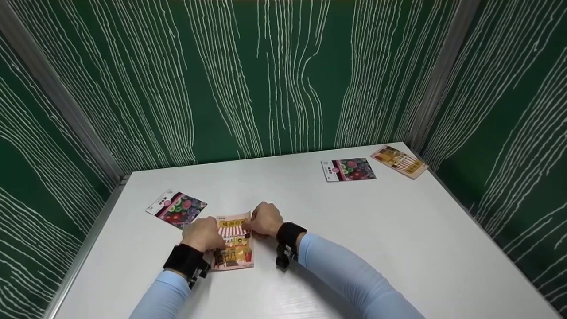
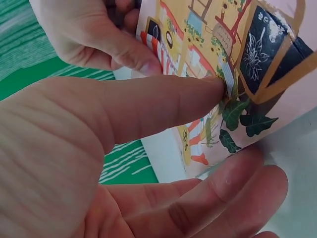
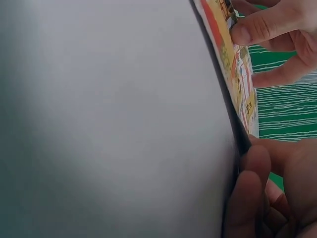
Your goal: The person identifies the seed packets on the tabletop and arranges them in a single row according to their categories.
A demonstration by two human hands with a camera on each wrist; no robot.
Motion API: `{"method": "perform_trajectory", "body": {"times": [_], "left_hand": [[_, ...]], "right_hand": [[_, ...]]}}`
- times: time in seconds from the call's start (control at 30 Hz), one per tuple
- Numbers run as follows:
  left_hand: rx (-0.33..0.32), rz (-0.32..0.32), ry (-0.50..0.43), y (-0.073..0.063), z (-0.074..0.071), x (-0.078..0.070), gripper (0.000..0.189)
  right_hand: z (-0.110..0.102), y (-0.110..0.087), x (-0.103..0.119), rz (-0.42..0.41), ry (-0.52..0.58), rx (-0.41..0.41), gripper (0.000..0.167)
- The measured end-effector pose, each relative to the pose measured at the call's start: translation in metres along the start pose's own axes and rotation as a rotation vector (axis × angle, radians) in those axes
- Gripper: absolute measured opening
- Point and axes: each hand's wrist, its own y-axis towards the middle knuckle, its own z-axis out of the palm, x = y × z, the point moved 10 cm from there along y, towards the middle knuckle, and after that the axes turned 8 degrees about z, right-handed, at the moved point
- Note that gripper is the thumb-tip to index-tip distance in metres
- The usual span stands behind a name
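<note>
A flat pink packet (image 1: 237, 252) printed with a striped shop awning, flowers and a dark chalkboard is held by both hands near the table's left side. My left hand (image 1: 203, 235) pinches its left edge, thumb on the printed face and fingers behind, as the left wrist view shows. At the upper right corner my right hand (image 1: 267, 220) grips with the thumb on the face and the other fingers curled at the edge. In the right wrist view the packet (image 3: 233, 59) appears nearly edge-on, with a dark shadow under its rim.
Just beyond my left hand lies a flower-printed packet (image 1: 177, 208). Another flower packet (image 1: 349, 170) and a second pink shop-print packet (image 1: 400, 161) lie at the far right of the white table (image 1: 376, 230). Green walls (image 1: 283, 79) with white streaks enclose the back and sides.
</note>
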Motion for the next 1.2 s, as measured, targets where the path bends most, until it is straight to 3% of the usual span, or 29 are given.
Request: {"method": "perform_trajectory", "body": {"times": [0.23, 0.37, 0.47, 0.63, 0.8, 0.9, 1.07, 1.2], "left_hand": [[0.026, -0.030, -0.016, -0.004, 0.004, 0.004, 0.044], [0.019, -0.022, -0.026, -0.005, 0.003, 0.004, 0.041], [0.012, -0.017, -0.032, -0.004, 0.003, 0.003, 0.039], [0.017, -0.033, -0.050, -0.005, 0.006, 0.005, 0.038], [0.023, -0.054, -0.086, -0.005, 0.012, 0.009, 0.031], [0.003, -0.052, -0.097, -0.005, 0.009, 0.010, 0.027], [-0.035, -0.022, -0.081, -0.004, 0.001, 0.007, 0.031], [-0.022, -0.018, -0.086, -0.003, -0.001, 0.005, 0.037]], "right_hand": [[-0.015, -0.023, 0.021, -0.026, 0.012, 0.006, 0.046], [-0.013, -0.018, 0.018, -0.067, -0.047, -0.047, 0.048], [-0.002, -0.002, 0.006, -0.081, -0.100, -0.089, 0.048], [0.006, 0.008, -0.004, -0.105, -0.103, -0.105, 0.040], [-0.014, -0.018, 0.016, -0.107, -0.034, -0.042, 0.033], [-0.027, -0.028, 0.026, -0.128, -0.028, -0.050, 0.029], [-0.043, -0.032, 0.035, -0.120, -0.069, -0.065, 0.014], [-0.047, -0.026, 0.034, -0.107, -0.113, -0.050, 0.006]]}}
